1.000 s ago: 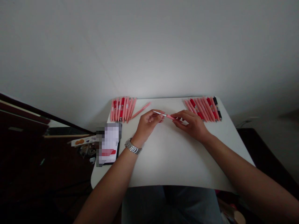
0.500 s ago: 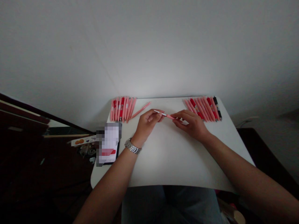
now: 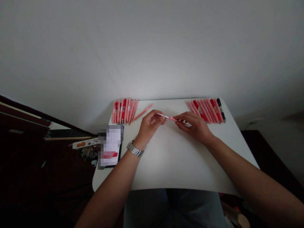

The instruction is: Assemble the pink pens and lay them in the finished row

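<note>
Over the middle of the table, both hands hold one slim pink pen (image 3: 172, 118) roughly level. Its left part is a white strip or sleeve, too small to make out fully. My left hand (image 3: 151, 124), with a metal watch (image 3: 135, 149) at the wrist, pinches the white part between thumb and fingers. At the pink end, my right hand (image 3: 195, 126) is closed around the pen, and its fingers hide the tip. A single loose pink pen (image 3: 142, 112) lies slanted behind my left hand.
A row of pink and red pens (image 3: 124, 111) lies at the back left of the white table (image 3: 175, 167). Another row, with pink, red and black pens (image 3: 209, 110), is at the back right. A phone (image 3: 111, 147) rests by the left edge. The wall (image 3: 152, 53) stands behind.
My left fingers have shifted very slightly along the white part of the pen. My right hand and the rows of pens look the same.
</note>
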Motion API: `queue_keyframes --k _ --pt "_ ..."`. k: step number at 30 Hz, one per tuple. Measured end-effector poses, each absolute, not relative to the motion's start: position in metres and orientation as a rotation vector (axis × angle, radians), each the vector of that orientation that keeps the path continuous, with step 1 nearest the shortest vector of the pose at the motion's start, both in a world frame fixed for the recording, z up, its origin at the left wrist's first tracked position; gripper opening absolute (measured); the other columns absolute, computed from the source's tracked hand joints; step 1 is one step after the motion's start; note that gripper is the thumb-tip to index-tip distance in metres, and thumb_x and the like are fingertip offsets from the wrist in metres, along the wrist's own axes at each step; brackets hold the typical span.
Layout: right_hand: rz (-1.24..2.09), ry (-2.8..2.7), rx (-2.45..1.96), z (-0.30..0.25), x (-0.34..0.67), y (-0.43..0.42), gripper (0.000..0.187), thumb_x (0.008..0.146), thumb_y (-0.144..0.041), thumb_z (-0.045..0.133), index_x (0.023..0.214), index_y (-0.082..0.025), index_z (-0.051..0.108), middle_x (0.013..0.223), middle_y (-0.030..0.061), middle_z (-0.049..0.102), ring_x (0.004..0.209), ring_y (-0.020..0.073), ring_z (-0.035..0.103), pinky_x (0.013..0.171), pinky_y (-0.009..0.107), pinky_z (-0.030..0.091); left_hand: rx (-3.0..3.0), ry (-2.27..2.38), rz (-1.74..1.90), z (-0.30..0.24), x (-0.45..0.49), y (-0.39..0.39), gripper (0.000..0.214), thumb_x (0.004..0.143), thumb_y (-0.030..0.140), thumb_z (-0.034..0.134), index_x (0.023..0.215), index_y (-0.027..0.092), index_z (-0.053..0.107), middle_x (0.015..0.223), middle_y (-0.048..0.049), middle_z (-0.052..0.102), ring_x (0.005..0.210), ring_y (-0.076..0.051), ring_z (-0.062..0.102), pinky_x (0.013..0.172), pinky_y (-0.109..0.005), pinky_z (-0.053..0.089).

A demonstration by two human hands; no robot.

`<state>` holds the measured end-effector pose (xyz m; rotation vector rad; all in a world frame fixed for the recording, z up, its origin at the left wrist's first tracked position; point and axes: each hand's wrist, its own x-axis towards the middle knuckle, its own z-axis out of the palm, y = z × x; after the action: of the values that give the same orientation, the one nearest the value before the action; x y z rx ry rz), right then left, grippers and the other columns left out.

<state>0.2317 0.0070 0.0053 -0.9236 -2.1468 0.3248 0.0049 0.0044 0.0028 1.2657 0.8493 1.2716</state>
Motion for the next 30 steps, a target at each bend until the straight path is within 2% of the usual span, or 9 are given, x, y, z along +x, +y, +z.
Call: queue_keyframes --k 30 --pt "0.29 -2.138 -0.935 0.0035 0.2318 0.0079 0.019 0.099 -0.027 0.061 0.114 -0.023 0.071 0.092 0.0064 0.072 0.078 0.0184 0.066 0.068 0.032 0.054 1.377 0.941 1.227 0.0027 0.0033 0.0061 0.022 0.086 0.036 0.076 0.096 0.018 0.069 0.089 -0.0032 0.07 0.079 -0.013 0.064 0.077 -0.027 0.053"
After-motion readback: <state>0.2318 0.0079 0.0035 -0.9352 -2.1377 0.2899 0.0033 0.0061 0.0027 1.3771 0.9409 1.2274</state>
